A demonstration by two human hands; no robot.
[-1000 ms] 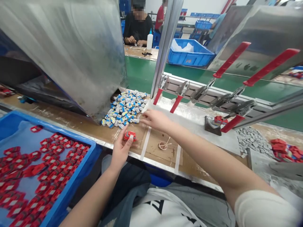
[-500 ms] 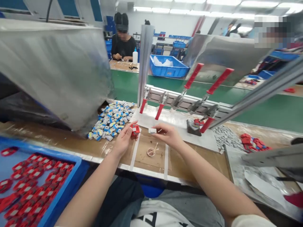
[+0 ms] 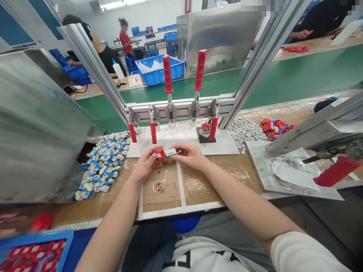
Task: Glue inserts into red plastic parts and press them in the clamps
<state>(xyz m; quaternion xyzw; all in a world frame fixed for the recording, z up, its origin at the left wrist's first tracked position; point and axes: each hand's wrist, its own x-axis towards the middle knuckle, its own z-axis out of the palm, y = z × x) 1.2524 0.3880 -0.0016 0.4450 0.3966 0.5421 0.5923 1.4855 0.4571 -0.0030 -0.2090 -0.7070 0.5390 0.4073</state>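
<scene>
1. A small red plastic housing is held above the brown work surface, clamped between the thumb and fingers of the left hand.
2. A white rectangular block is pinched by the closed fingertips of the right hand, its end directed at the housing; whether the two parts are touching cannot be told.
3. A small round dish with a thin stick is seen below the hands.
4. Blue-and-white blocks are heaped to the left.
</scene>
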